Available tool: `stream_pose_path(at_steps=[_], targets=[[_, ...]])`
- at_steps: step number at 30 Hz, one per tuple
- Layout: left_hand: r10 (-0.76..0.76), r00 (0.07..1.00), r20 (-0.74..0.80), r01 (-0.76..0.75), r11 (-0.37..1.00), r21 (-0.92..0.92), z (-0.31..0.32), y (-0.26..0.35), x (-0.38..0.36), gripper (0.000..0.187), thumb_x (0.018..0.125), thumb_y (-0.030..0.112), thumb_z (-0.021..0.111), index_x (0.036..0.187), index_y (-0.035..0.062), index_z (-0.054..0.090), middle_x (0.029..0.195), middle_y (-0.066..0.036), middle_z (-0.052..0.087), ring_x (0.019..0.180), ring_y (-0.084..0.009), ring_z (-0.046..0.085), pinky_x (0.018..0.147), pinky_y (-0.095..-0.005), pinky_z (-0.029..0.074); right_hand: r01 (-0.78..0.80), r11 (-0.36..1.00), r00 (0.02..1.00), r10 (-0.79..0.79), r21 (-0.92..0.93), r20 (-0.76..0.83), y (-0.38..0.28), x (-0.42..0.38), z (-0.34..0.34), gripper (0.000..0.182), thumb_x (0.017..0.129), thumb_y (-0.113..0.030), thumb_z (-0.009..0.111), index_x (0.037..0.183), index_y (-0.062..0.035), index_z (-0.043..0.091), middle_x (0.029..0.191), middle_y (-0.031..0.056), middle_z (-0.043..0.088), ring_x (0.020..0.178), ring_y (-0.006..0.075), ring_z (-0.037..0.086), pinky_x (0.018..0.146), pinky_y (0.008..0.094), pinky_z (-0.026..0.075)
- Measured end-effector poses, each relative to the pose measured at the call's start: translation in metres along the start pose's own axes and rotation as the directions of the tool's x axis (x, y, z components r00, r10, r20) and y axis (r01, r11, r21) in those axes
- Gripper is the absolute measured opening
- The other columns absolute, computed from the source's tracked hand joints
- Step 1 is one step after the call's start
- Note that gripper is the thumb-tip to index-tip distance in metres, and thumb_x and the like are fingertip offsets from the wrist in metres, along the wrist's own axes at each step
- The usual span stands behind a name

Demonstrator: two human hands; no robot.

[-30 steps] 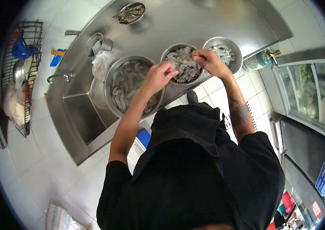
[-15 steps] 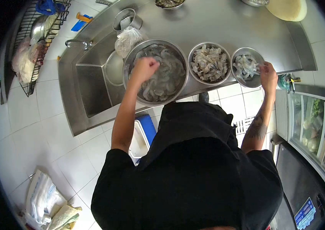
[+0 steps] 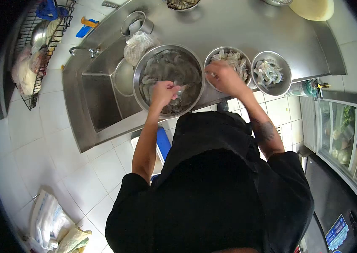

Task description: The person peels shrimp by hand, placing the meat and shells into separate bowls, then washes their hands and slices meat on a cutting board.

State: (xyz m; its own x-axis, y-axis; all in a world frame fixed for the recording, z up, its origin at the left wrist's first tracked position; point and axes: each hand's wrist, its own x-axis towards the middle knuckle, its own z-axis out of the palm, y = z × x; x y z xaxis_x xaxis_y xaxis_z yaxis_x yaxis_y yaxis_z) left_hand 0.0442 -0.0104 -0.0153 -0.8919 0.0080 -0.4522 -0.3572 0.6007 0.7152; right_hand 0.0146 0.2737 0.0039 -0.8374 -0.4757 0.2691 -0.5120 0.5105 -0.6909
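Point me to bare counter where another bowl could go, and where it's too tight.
Free: the steel counter behind the three bowls, up to the pale round board. Crowded: the front edge, where the big bowl, middle bowl and small bowl sit close together, with the left hand and right hand over them.

Grey shrimp [image 3: 168, 69], silver steel bowls [image 3: 138, 90]

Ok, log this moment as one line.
left hand: holds shrimp over large bowl | right hand: in middle bowl, grip unclear | small bowl: untouched
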Motion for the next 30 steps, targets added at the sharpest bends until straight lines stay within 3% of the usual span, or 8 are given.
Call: stream_pose_path(at_steps=[2,6,14,16,19,20,23,30], targets=[[0.049,0.996,0.07,-0.029,0.967,-0.254,-0.019,0.017,-0.002,0.017,0.091,0.014,0.071,0.088,-0.002,0.067,0.07,-0.002,0.063,0.058,-0.0086,0.058,0.05,-0.0234,0.045,0.126,0.992,0.992,-0.126,-0.009,-0.027,-0.015,0.012,0.018,0.026,0.085,-0.014,0.069,0.108,-0.0045,0.067,0.112,0.0124,0.065,0.11,0.0316,0.058,0.093,0.0418,0.047],[0.064,0.991,0.118,-0.02,0.939,-0.344,-0.043,0.067,-0.003,0.019,0.092,0.017,0.07,0.098,-0.0009,0.069,0.074,0.001,0.061,0.063,-0.0069,0.056,0.054,-0.0218,0.043,0.323,0.931,0.94,-0.336,-0.169,-0.053,-0.036,0.031,0.02,0.035,0.084,-0.021,0.069,0.116,-0.0086,0.063,0.115,0.0078,0.061,0.115,0.0267,0.053,0.092,0.0447,0.044],[0.229,0.952,0.205,-0.096,0.855,-0.51,0.002,0.126,0.025,0.026,0.092,0.019,0.07,0.108,-0.0023,0.067,0.084,-0.006,0.066,0.072,-0.0114,0.062,0.063,-0.0256,0.049,0.263,0.887,0.942,-0.321,-0.38,-0.097,-0.002,0.021,-0.037,0.022,0.085,-0.02,0.068,0.104,-0.0099,0.065,0.101,0.0028,0.065,0.103,0.0217,0.057,0.082,0.0416,0.035],[0.735,0.678,0.015,-0.735,0.678,0.004,0.023,0.136,0.03,0.028,0.09,0.017,0.07,0.111,-0.0009,0.066,0.094,-0.014,0.071,0.077,-0.0216,0.068,0.069,-0.0319,0.053,0.18,0.919,0.955,-0.249,-0.35,-0.163,0.011,0.01,-0.044,0.015,0.085,-0.02,0.068,0.095,-0.0091,0.066,0.087,0.0023,0.065,0.091,0.0217,0.06,0.081,0.0418,0.034],[0.718,0.689,0.097,-0.725,0.685,0.078,0.057,0.131,0.046,0.028,0.091,0.014,0.068,0.116,0.0028,0.066,0.095,-0.015,0.071,0.077,-0.0207,0.067,0.071,-0.0344,0.052,0.106,0.93,0.965,-0.182,-0.351,-0.19,0.035,-0.005,-0.038,0.013,0.085,-0.019,0.068,0.094,-0.0093,0.067,0.081,0.0032,0.063,0.086,0.0228,0.06,0.079,0.0421,0.034],[0.836,0.548,-0.02,-0.833,0.547,0.085,0.071,0.129,0.056,0.022,0.09,0.013,0.067,0.108,-0.0007,0.067,0.089,-0.021,0.068,0.072,-0.0292,0.066,0.066,-0.0373,0.051,0.087,0.941,0.953,-0.174,-0.327,-0.247,0.044,-0.008,-0.03,0.01,0.086,-0.018,0.067,0.091,-0.0099,0.066,0.079,0.0047,0.063,0.084,0.0238,0.059,0.077,0.0422,0.034],[0.769,0.634,0.081,-0.77,0.617,0.163,0.082,0.136,0.062,0.021,0.089,0.015,0.068,0.104,-0.001,0.067,0.088,-0.021,0.067,0.07,-0.0373,0.064,0.063,-0.0405,0.05,-0.032,0.953,0.937,-0.076,-0.301,-0.342,0.055,-0.018,-0.015,0.009,0.086,-0.018,0.065,0.085,-0.0099,0.064,0.078,0.0056,0.062,0.083,0.0248,0.06,0.077,0.0426,0.034],[0.796,0.592,-0.126,-0.698,0.585,0.414,0.097,0.119,0.086,0.021,0.087,0.016,0.071,0.101,0.0011,0.07,0.085,-0.018,0.069,0.069,-0.0293,0.067,0.064,-0.0361,0.052,-0.284,0.877,0.954,0.218,-0.387,-0.207,0.048,-0.024,0.006,0.021,0.088,-0.028,0.065,0.085,-0.0079,0.067,0.093,0.0092,0.068,0.096,0.0282,0.062,0.085,0.0509,0.037]])
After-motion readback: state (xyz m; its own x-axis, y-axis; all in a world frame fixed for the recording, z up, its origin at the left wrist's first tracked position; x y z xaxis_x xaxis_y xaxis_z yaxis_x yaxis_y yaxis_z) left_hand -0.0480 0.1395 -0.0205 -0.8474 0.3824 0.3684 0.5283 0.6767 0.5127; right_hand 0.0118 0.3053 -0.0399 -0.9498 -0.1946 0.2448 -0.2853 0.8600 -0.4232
